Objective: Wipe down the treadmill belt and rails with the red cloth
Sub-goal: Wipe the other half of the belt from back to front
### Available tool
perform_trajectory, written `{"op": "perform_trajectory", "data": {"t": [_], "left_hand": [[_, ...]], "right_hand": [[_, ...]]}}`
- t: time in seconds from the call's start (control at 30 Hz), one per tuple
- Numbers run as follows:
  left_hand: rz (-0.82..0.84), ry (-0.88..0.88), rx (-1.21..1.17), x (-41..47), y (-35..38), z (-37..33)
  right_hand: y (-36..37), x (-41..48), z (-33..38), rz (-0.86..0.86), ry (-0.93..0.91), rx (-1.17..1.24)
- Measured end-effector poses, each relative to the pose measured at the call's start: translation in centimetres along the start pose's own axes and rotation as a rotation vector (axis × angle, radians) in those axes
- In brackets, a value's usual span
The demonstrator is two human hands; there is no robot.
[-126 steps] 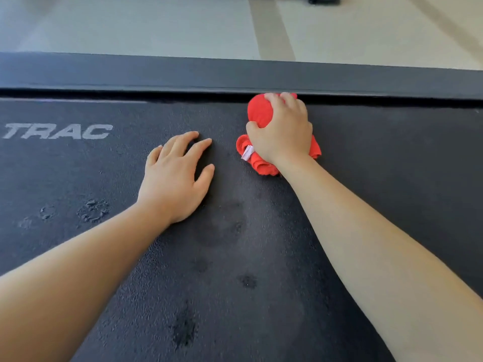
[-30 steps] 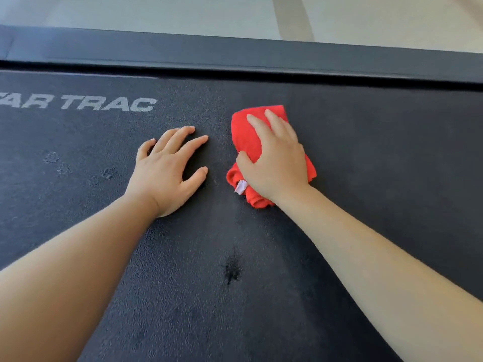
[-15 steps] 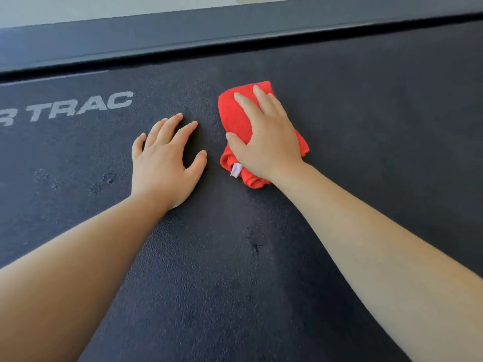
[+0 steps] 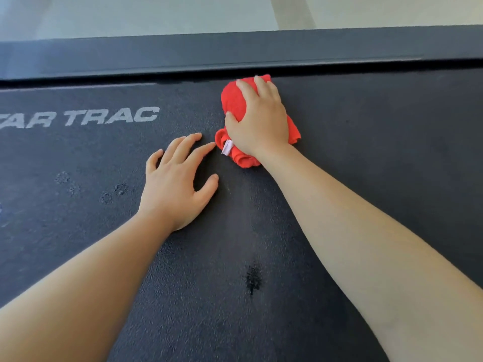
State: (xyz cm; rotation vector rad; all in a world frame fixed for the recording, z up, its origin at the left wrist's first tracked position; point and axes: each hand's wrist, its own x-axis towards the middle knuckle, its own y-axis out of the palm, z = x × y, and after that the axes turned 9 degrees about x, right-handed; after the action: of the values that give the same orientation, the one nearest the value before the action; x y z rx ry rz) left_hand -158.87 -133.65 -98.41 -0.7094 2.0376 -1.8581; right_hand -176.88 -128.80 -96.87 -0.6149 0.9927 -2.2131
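Right hand [image 4: 261, 121] is cupped over the bunched-up red cloth [image 4: 233, 100], pressing it down on the treadmill belt [image 4: 366, 152]. Fingers curl over the cloth's far end and the thumb hooks round its left side, so it's properly holding it, not just resting there. The cloth sits right at the far edge of the belt, its top end touching the dark gap under the side rail [image 4: 183, 56]. A little white tag [image 4: 227, 147] pokes out of the near left bit of the cloth.

Left hand [image 4: 173, 186] is flat on the belt with fingers spread wide, holding nothing, just beside the cloth on its near left. Its index fingertip nearly reaches the cloth, can't tell if they actually touch.

Grey "TRAC" lettering [image 4: 109, 116] is printed on the belt over toward the left edge. There's a dark wet-looking blotch [image 4: 253, 279] between the two forearms, nearer the near edge, and a few faint round marks [image 4: 115, 192] left of the left hand. Pale floor [image 4: 130, 14] shows beyond the rail.
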Motion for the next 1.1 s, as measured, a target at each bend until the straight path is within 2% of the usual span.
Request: {"op": "perform_trajectory", "data": {"t": [0.13, 0.3, 0.57, 0.73, 0.9, 1.1], "left_hand": [[0.001, 0.003, 0.006, 0.1, 0.0, 0.0], [-0.011, 0.018, 0.001, 0.2, 0.0, 0.0], [-0.04, 0.031, -0.042, 0.6, 0.4, 0.5], [-0.009, 0.091, -0.044, -1.0, 0.0, 0.6], [0.165, 0.244, -0.001, -7.6, -1.6, 2.2], [0.243, 0.483, 0.045, -20.4, -4.4, 6.8]], "right_hand": [[0.1, 1.1, -0.1, 0.0, -0.027, -0.002], [-0.5, -1.7, 0.1, -0.004, -0.058, -0.02], [-1.7, -10.2, 0.6, -0.03, -0.051, -0.023], [-2.0, -18.6, 2.1, -0.067, 0.0, -0.014], [-2.1, -28.3, 5.6, -0.036, 0.046, -0.014], [-1.2, -37.6, 8.9, -0.008, -0.012, -0.036]]}}
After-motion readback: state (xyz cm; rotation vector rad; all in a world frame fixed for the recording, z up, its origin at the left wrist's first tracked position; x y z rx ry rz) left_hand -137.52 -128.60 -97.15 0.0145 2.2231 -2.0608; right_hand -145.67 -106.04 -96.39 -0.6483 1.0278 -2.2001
